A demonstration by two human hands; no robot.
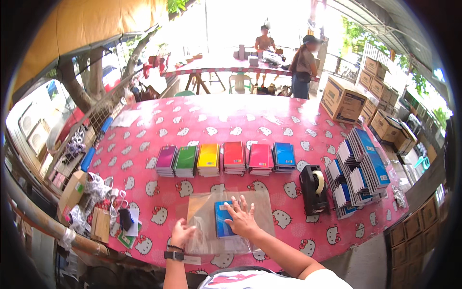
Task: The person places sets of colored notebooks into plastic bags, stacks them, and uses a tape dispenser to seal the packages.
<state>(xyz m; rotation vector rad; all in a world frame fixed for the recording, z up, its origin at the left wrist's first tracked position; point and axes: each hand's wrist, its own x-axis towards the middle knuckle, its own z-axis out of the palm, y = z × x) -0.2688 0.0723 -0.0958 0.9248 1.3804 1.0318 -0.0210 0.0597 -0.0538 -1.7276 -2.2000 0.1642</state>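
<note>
"Six stacks of notebooks across the middle of the desk (159, 115). Order, from the left edge?"

"Purple stack (166, 159), green stack (186, 158), yellow stack (208, 156), red stack (234, 155), pink stack (261, 156), blue stack (284, 156). Spiral-bound pads cannot be confirmed from this view."

"Item in work?"

"Single blue notebook (224, 229), cover up, between the row and the near edge, around the middle of that edge. Clear plastic sheet (207, 241) spreads out around it; whether the notebook lies on or inside the plastic, cannot tell."

"Hand states?"

"Right hand (243, 219): fingers spread apart, laid over the notebook's upper right part. Left hand (182, 233): fingers curled at the left border of the plastic; whether they pinch it, cannot tell. Black wristwatch (174, 255) on the left wrist."

"Toward the right edge?"

"Black tape dispenser (313, 192) with a pale tape roll (317, 182), then taller piles of blue notebooks (365, 166) just beside it. Cardboard carton (342, 100) at the far right corner."

"Near left corner?"

"Wooden block (100, 225), near crumpled white plastic (98, 185)."

"Beyond the far edge?"

"Two people at a second table (211, 66): one person (264, 44) behind it, another person (303, 67) at its right end."
</note>
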